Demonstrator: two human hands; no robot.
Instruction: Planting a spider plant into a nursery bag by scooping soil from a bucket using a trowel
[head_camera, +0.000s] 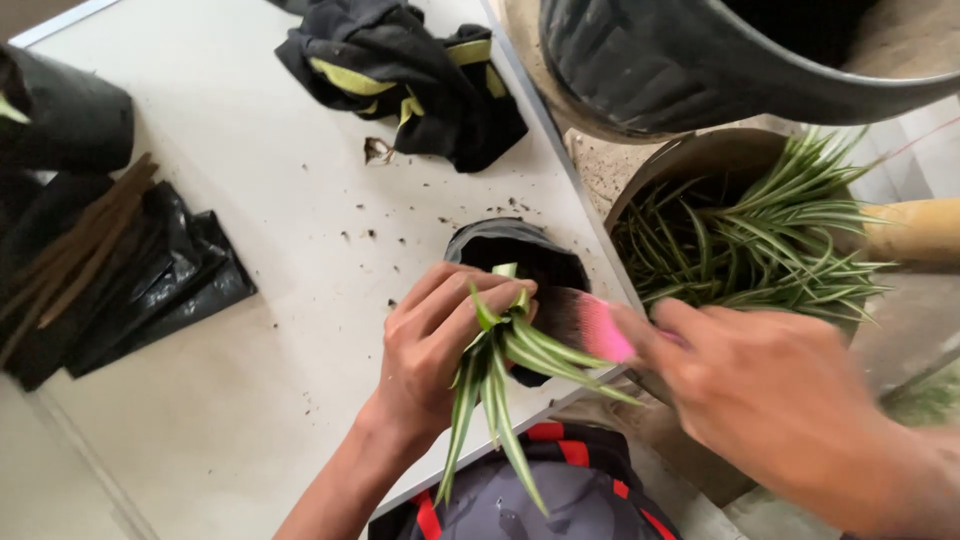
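Blur is smearing the person's right hand (775, 390), which is gripping a pink trowel (600, 328) whose blade is sinking out of sight into one small black grow bag (515, 250) at the white table (250, 330) edge. One left hand (435, 350) is curling its fingers around a single striped green plantlet (500, 370) over that bag

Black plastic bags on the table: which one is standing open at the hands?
The small black bag at the table's edge, upright and open beside the left hand. The other bags lie flat at the left.
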